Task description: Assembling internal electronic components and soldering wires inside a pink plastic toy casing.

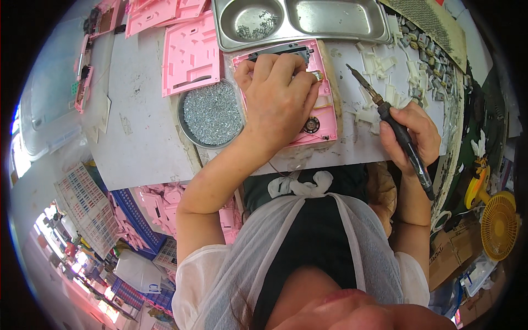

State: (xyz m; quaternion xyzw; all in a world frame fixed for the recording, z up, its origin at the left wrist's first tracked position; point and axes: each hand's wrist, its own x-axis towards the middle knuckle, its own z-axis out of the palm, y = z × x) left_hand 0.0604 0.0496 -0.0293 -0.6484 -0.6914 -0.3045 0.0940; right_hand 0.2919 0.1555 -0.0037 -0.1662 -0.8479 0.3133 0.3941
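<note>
My right hand (412, 132) is wrapped round the black handle of a soldering iron (404, 135), its metal tip pointing up and to the left, apart from the pink housing. My left hand (278, 93) lies over the open pink plastic housing (324, 124), fingers bent and pressed together near a small metal part at its right side. What the fingertips hold is partly hidden. A black strip-shaped part (286, 51) sits along the housing's far edge, and a round black speaker (312, 125) sits in its near right corner.
Left of the housing stands a round bowl of screws (212, 113), beside pink panels (190, 52). A metal tray (335, 41) with small parts lies behind. White plastic pieces (379, 63) and small motors (426, 52) are scattered to the right. A yellow fan (498, 225) stands at far right.
</note>
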